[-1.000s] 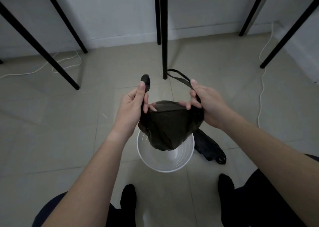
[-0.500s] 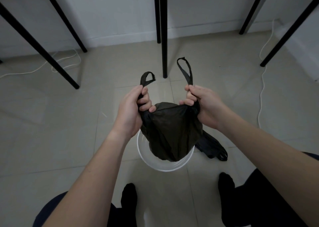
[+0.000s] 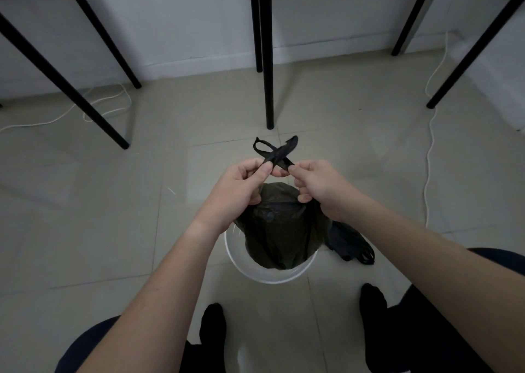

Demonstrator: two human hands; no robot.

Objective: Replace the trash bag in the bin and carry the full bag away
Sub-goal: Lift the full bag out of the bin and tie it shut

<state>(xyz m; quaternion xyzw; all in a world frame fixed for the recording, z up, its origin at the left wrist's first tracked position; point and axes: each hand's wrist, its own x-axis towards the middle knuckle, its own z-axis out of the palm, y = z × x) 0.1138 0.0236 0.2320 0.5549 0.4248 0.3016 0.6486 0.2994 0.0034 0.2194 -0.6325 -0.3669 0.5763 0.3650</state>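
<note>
At the left edge of the frame a white cable [image 3: 93,108] lies in loops on the pale tiled floor [image 3: 85,216], behind a slanted black table leg [image 3: 65,88]. Left of centre, the left hand [image 3: 241,185] has its thumb and forefinger pinched on one strap of the full trash bag [image 3: 279,230], with the other fingers curled beneath. The two handle loops [image 3: 277,152] cross each other just above both hands, in the middle of the frame.

The bag is dark and opaque, so its contents cannot be seen. Its bulging body hangs below the hands, and its lower end sits in the mouth of the white bin [image 3: 270,277] at lower centre. The bag covers most of the bin's inside, leaving only the near rim and wall showing.

Right of centre, the right hand [image 3: 321,188] pinches the other strap between its curled fingers and thumb. Just right of the bin, a spare black bag [image 3: 349,245] lies crumpled on the floor, partly hidden by the right forearm. A second cord [image 3: 430,145] trails down the right side.
</note>
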